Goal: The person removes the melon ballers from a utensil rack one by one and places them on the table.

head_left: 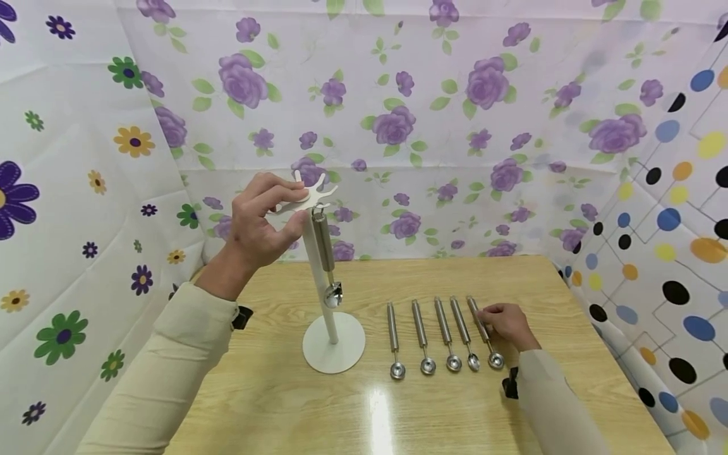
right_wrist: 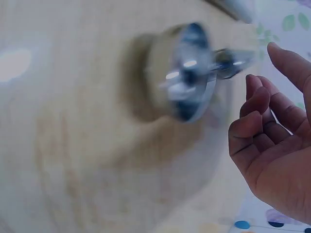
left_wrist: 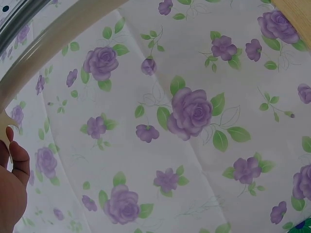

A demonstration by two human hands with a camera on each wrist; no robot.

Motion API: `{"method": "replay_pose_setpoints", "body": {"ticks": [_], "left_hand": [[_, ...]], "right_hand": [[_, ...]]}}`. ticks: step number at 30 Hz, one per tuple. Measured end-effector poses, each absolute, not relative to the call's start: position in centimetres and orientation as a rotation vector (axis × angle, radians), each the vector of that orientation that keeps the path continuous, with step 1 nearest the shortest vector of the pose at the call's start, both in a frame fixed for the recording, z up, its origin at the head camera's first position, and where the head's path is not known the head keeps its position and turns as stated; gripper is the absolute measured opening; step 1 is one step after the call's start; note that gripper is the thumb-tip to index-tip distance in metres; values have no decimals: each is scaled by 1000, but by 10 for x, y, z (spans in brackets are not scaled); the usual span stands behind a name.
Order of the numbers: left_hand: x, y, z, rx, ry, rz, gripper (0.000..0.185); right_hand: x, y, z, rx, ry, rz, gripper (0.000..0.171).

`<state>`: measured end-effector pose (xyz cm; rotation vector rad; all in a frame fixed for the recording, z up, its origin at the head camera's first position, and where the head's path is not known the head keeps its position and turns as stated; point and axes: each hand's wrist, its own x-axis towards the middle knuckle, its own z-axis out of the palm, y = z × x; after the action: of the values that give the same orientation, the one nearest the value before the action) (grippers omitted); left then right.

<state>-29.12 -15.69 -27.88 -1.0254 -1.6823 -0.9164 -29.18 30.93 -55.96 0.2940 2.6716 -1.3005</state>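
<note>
Right of the white stand point(head_left: 332, 341), the right hand point(head_left: 506, 323) seemingly pinches the outermost scoop point(head_left: 483, 333), handle pointing away; the left hand point(head_left: 258, 221) holds the stand's top.

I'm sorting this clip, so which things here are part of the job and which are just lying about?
In use: white stand, hanging scoop, five scoops in a row, left hand, right hand.
Just there: wooden table, floral sheets.
</note>
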Motion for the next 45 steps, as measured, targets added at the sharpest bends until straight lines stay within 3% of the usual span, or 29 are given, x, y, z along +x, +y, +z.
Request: {"method": "replay_pose_setpoints", "body": {"ticks": [12,25,45], "left_hand": [[-291,-157,-278,-1026,-1694,-936,51],[-289,-159,-277,-1027,-1711,-908,52],[-289,-159,-274,-1048,-1716,-862,48]], "right_hand": [[-284,285,-513,144,2554,-1520,52],[-278,226,-445,-136,2491,-1596,48],[-289,149,-376,-564,2364,-1582,39]]}}
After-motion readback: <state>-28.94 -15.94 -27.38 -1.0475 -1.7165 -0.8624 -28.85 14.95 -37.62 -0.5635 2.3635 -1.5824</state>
